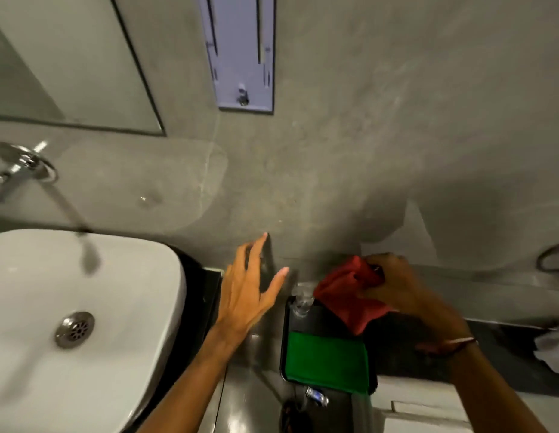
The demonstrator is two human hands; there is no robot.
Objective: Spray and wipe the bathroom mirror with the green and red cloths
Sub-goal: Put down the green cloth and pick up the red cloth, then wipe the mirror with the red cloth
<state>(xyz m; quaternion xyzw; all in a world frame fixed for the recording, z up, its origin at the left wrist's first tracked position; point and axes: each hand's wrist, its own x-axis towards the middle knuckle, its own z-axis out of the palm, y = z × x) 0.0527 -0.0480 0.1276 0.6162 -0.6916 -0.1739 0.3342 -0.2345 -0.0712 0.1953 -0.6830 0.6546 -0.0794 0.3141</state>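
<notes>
view from above of a bathroom counter against a grey wall. the right hand (394, 282) pinches a bunched red cloth (347, 295) between thumb and curled fingers, holding it up over the far end of a black tray (284, 348); the cloth's loose corner hangs down toward the tray. the left hand (247, 292) is empty, fingers spread and stretched out toward the wall, hovering between the sink and the tray and holding nothing. a folded green cloth (326, 359) lies flat on the near part of the tray. a clear spray bottle (301, 300) shows at the tray's far left corner, just beside the red cloth; only its top is plain, and the picture is blurred there. to the left sits a white basin (84, 295) with a metal drain (75, 329), and a chrome tap (18, 170) juts from the wall above it. the mirror (68, 64) hangs on the wall at far left, above the tap, well apart from both hands. a pale lilac wall plate (240, 51) is fixed higher up, right of the mirror. a thin band circles the right wrist
</notes>
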